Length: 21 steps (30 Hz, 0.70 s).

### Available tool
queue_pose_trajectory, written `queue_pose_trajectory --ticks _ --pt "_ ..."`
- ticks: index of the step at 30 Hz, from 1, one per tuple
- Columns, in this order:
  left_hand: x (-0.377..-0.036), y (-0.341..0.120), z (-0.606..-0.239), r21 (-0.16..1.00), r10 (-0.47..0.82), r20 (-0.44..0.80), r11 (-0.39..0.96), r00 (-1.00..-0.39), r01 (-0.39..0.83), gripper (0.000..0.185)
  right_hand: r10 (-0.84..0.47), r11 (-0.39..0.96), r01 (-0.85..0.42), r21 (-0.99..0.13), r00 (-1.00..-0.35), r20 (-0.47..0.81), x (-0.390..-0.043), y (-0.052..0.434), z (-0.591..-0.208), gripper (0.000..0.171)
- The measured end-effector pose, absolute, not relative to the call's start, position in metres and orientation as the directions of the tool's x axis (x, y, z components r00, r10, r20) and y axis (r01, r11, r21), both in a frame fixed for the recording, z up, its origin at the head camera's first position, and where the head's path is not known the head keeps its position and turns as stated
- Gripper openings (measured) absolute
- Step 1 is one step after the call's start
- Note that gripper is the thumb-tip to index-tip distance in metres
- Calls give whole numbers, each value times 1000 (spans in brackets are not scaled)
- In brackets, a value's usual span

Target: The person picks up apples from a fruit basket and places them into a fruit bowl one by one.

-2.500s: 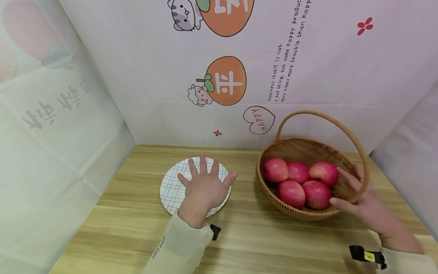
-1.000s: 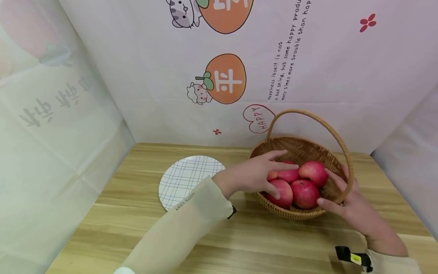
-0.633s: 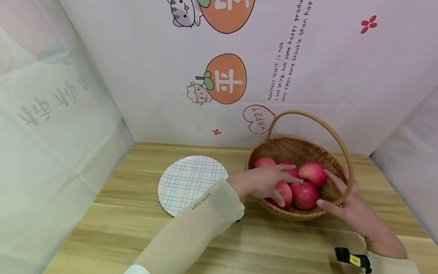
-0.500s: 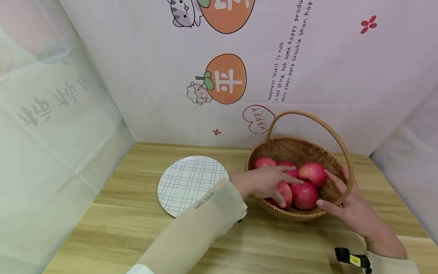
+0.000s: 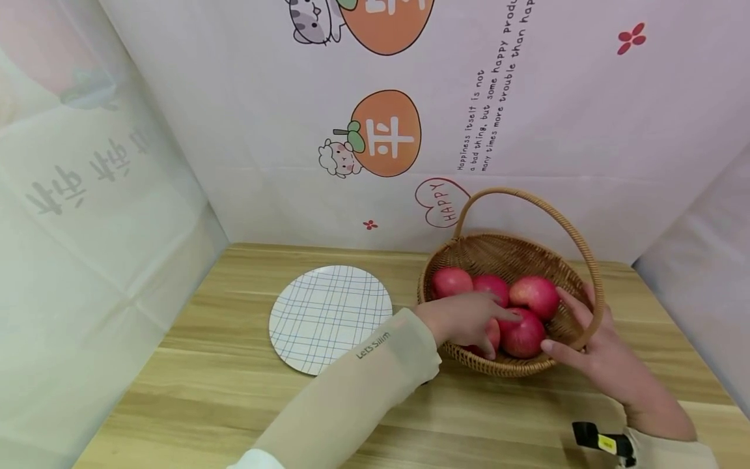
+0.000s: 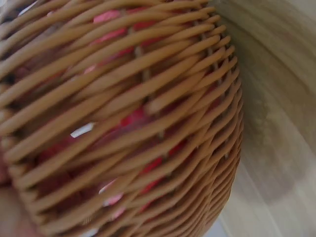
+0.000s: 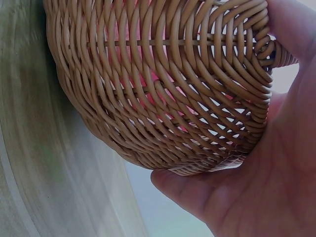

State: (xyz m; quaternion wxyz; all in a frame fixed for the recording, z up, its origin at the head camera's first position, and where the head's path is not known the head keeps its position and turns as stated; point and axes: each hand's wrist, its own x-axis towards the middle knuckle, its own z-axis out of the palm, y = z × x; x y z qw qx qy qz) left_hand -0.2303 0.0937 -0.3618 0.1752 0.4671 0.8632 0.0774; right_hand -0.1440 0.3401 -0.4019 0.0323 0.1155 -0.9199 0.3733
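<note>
On the wooden table point(image 5: 205, 391) the wicker basket point(image 5: 515, 257) sits right of the checked plate point(image 5: 330, 317), five red apples inside. The right hand point(image 5: 597, 355) cups its near-right rim, fingers and thumb curled on the weave. The left hand point(image 5: 463, 319) reaches over the near edge, fingers wrapped around the front-left apple point(image 5: 491, 339).

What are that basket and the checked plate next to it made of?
The basket looks like woven wicker or rattan: tan, rounded strands interlaced, with gaps showing the red apples inside. The plate seems to be glazed ceramic, smooth white with blue grid lines, though it might be melamine.
</note>
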Motion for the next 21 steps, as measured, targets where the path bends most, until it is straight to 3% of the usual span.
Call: queue_pose_trajectory --ticks 9,21 --pt "-229 100 -366 300 805 -269 592 -529 748 79 -191 701 -225 -676 -974 126 -144 341 -401 95" --pt "-229 101 -366 254 830 -272 550 -487 796 41 -187 710 -213 -671 -976 112 -145 341 -401 94"
